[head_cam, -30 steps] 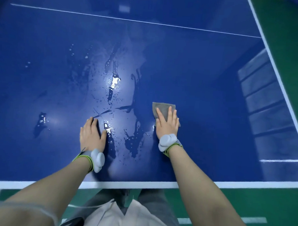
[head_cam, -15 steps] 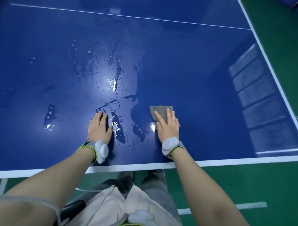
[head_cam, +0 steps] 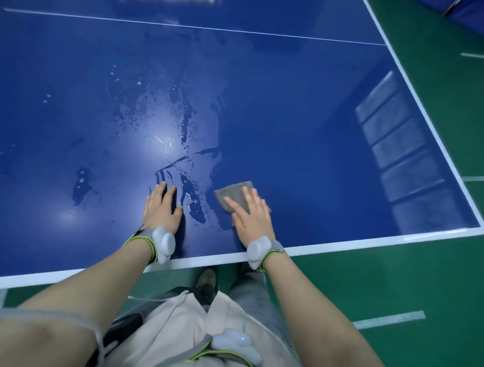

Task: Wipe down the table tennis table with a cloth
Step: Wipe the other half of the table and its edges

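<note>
The blue table tennis table (head_cam: 307,117) fills most of the head view, with a white border along its near and right edges. A grey folded cloth (head_cam: 233,195) lies flat on it near the front edge. My right hand (head_cam: 252,217) presses on the cloth with straight, spread fingers, covering its near half. My left hand (head_cam: 162,207) rests flat on the bare tabletop to the left of the cloth. Water streaks and droplets (head_cam: 191,206) lie between the two hands and spread further back across the surface.
A thin white line (head_cam: 186,25) crosses the far part of the table. Green floor (head_cam: 439,275) with white markings surrounds the table's near right corner. A dark blue object (head_cam: 481,19) sits on the floor at the top right. My legs stand against the front edge.
My right hand has drawn the cloth back toward the front edge. The left hand also sits closer to the edge, and the view has pulled back and shifted right.
</note>
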Available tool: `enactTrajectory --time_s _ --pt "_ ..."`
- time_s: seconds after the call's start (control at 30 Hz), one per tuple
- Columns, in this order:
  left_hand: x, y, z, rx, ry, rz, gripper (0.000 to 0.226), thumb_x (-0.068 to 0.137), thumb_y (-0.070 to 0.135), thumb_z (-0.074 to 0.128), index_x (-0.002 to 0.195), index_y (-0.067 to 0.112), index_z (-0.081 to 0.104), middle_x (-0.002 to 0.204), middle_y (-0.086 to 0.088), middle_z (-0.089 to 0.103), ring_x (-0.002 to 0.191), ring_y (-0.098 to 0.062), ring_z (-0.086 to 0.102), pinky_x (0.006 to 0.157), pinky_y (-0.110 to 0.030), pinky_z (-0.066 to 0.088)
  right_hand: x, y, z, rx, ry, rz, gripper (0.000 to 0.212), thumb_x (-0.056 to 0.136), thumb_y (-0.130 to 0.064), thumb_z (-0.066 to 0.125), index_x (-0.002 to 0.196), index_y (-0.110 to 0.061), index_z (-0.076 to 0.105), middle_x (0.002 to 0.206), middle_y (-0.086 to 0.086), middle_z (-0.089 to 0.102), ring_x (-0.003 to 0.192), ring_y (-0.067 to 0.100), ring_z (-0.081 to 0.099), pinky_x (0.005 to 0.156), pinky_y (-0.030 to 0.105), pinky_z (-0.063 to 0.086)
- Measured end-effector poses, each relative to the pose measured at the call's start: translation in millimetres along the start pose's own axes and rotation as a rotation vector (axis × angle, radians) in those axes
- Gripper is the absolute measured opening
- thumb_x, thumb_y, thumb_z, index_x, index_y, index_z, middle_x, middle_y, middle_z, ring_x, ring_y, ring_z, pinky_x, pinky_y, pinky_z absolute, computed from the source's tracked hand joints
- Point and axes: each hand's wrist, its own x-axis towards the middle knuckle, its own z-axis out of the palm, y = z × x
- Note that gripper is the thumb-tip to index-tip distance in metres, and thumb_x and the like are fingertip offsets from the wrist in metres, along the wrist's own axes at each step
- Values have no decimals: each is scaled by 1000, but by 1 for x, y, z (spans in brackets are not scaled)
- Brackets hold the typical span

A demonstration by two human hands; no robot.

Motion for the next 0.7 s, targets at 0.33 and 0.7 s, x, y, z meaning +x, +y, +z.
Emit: enactTrajectory --time_s 0.33,0.7 --pt "-4 -2 2 -9 -8 16 55 95 20 45 146 12 24 156 -7 10 144 -22 2 115 -31 -1 -12 -32 14 -21 -10 189 52 97 -41 13 149 -39 16 159 7 -6 146 30 -11 116 42 -7" --pt "-22 -13 0 -11 -59 34 53 95 19 44 145 14 27 156 -4 11 144 -20 3 115 -31 1 -57 -6 15 -8 -39 66 58 90 -42 13 142 -37 40 158 6 17 146 27 11 115 36 2"
